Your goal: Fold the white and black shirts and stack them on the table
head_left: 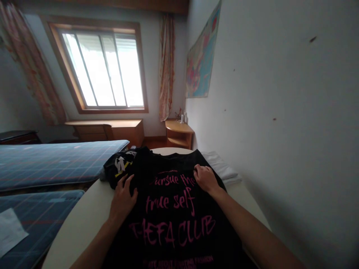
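Observation:
A black T-shirt [171, 192] with pink lettering lies spread over a round white table [81, 220], its neckline toward the far side. At its left edge rests my left hand [123, 196], with thumb and fingers apart on the cloth. My right hand [206, 178] is on the upper right of the shirt, its fingers curled together against the fabric beside the lettering. Just beyond my left hand sits a bunched dark garment [119, 166] with white and yellow print. A folded white cloth [220, 166] lies at the right, partly behind the shirt.
Beds with blue plaid mattresses [56, 162] stand at the left, one bearing a white sheet of paper [11, 229]. A bare wall [280, 112] runs close along the right. Beyond the table are a corner shelf [179, 127] and a wooden desk [126, 129] under the window.

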`<move>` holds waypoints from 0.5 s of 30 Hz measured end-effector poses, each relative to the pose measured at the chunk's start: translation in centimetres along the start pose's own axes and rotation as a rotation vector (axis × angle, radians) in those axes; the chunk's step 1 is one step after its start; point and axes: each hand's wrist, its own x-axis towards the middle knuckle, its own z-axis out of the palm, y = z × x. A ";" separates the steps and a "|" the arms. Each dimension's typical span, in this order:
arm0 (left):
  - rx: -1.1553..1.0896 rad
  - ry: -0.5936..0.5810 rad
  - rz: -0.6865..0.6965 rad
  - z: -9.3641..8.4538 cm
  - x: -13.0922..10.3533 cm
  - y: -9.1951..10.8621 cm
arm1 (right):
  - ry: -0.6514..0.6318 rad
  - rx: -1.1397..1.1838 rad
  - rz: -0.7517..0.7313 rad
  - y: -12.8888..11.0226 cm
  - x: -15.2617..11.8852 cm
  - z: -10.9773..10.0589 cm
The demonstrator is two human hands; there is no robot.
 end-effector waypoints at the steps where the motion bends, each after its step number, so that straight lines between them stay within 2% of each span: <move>1: 0.009 -0.016 0.002 0.0 0.0 0.0 | -0.023 -0.022 -0.011 -0.1 -0.4 0.5; 6: 0.035 -0.053 -0.014 0.0 -0.1 0.0 | -0.071 -0.161 -0.059 -0.3 -1.1 1.5; 10: 0.024 -0.065 -0.032 -0.1 -0.2 0.0 | -0.100 -0.245 0.076 0.3 0.1 0.3; 15: 0.025 -0.087 -0.052 -0.1 -0.3 -0.1 | -0.050 -0.256 0.215 2.1 1.8 -1.5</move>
